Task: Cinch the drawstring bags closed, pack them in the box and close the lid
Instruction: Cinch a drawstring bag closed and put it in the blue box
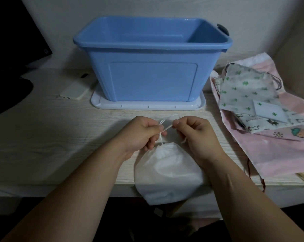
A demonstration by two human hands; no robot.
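I'm on the cinching step: my left hand (140,135) and right hand (195,135) both pinch the cord (162,131) of the white drawstring bag (167,172), which lies at the counter's (60,137) near edge with its neck gathered. Next, I judge, I finish the tie and lift the bag into the open blue box (153,79).

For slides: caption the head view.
Left hand and right hand pinch the cord of a white fabric drawstring bag before a blue plastic box.
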